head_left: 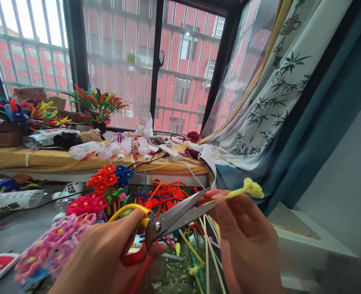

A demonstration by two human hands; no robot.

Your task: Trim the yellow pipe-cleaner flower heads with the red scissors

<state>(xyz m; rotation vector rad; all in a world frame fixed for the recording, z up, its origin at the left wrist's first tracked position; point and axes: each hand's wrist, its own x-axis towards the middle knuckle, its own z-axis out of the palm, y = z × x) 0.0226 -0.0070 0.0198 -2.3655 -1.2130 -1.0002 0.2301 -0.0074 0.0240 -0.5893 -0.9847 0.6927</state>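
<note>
My left hand (107, 249) is closed through the handles of a pair of scissors (168, 220), one yellow and one red. The blades are parted and point right, their tips at the fingers of my right hand (244, 241). Between its thumb and fingers that hand pinches a thin yellow fuzzy stem, whose knobbly yellow end (253, 188) sticks out to the right. The stem's other end lies close to the blades; whether they touch it I cannot tell. Below the scissors are loose sticks (207, 257) and a small yellow piece (194, 271).
Pink fuzzy flowers (60, 232), red flowers (103, 179) and blue flowers (124, 174) stand at the left. Orange-red stems (164, 194) lie behind the scissors. Plastic bottles (85, 150) line the window ledge (52, 159). A curtain (269, 106) hangs at the right.
</note>
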